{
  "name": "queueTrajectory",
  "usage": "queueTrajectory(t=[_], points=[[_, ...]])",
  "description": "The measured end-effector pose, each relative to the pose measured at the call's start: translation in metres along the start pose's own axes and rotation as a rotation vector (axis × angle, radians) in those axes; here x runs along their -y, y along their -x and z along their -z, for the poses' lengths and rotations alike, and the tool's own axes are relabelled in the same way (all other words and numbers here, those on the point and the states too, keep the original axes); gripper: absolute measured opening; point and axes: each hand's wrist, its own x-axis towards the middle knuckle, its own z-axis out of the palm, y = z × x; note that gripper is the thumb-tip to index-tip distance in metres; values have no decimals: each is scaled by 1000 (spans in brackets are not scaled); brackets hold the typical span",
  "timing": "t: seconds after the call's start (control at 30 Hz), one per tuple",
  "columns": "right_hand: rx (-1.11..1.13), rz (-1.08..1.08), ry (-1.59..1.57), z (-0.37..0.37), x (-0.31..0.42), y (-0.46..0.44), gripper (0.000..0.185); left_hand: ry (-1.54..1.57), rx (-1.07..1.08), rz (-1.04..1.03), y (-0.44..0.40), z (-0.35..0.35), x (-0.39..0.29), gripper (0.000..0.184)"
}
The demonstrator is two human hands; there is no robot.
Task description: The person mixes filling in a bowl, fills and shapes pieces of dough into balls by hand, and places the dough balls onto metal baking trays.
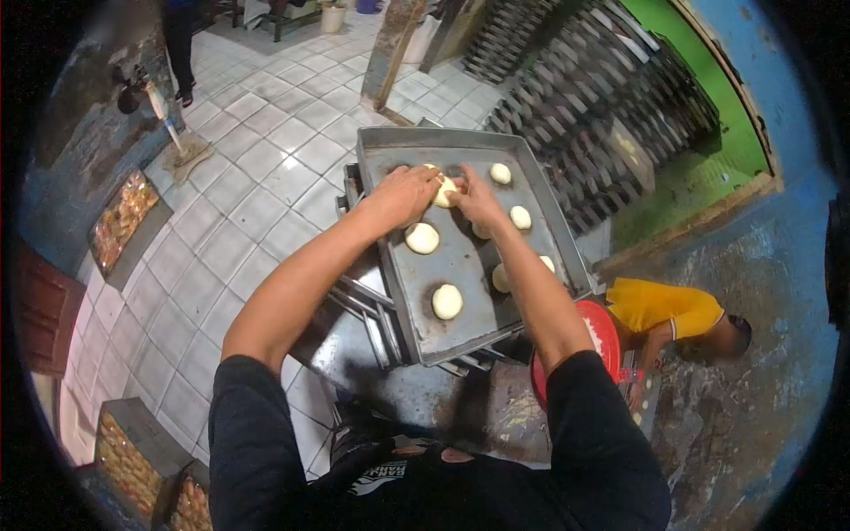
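A deep grey metal baking tray (465,136) lies in front of me with several round, pale dough balls spread over it. Near its far left part, my left hand (411,194) and my right hand (479,202) meet around one dough ball (444,193), fingers curled against its sides. My fingers partly cover it. Closer to me on the left sit another dough ball (422,238) and a third dough ball (447,302). On the right side are a small dough ball (500,173) and several more, some partly hidden by my right forearm.
Metal rails (376,323) support the tray. A red bowl (602,332) with white contents is at right, beside a person in a yellow shirt (668,305). Stacked dark trays (575,115) stand behind. Boxes of packaged goods (128,217) and a fan (159,102) are at left.
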Motion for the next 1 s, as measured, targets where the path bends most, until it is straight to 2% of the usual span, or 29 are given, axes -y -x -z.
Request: queueTrajectory(t=[0.03,0.07,0.1,0.13,0.17,0.2,0.3,0.33,0.37,0.43,0.5,0.53,0.57,0.63,0.67,0.7,0.73,0.8,0.87,0.9,0.93,0.97,1.0], points=[[3,-53,38,4,19,16,79,7,1,-11,-7,-8,5,37],[106,-136,-11,14,28,29,72,-56,170,37,-10,-16,8,33],[89,-153,-17,29,40,47,72,-119,344,77,-12,-22,8,31],[187,-210,-70,48,55,69,68,-110,356,52,-18,-20,5,31],[283,-264,-124,66,72,91,63,-213,518,96,-27,-11,-2,30],[262,-278,-132,82,89,118,63,-321,675,141,-31,-7,-7,29],[96,-181,-326,108,120,204,53,-248,440,107,-20,-12,-18,31],[-23,-88,-318,110,119,229,53,-99,431,183,-29,-7,-41,38],[-148,7,-315,109,118,252,53,-105,442,160,-32,-6,-70,38],[-331,155,-371,92,103,291,42,787,6,306,-16,24,-168,45],[-365,224,-200,76,85,335,36,1268,113,399,13,34,-268,44],[-430,259,19,73,88,363,35,1273,146,400,27,34,-305,42],[-492,296,244,71,92,390,35,1488,-83,444,44,9,-341,35],[-740,437,323,60,75,438,33,1701,-217,715,65,-6,-404,32],[-815,425,216,50,56,459,30,1601,-208,716,80,-17,-425,33],[-750,261,93,41,44,489,29,1501,-200,713,96,-35,-444,37],[-686,187,52,35,26,517,29,1269,-185,663,108,-48,-459,39],[-636,107,-4,29,-10,556,28,1157,-117,715,136,-82,-489,42],[-571,-260,-753,24,-43,588,26,1126,-72,707,152,-98,-517,43],[-647,-180,-849,23,-53,600,29,1271,17,813,147,-86,-536,44],[-633,-159,-885,24,-50,613,33,1414,103,925,144,-81,-552,44],[-617,-131,-918,29,-47,622,37,1406,118,931,146,-86,-558,44],[-624,-137,-930,39,-45,630,37,1400,79,813,148,-93,-559,43]])
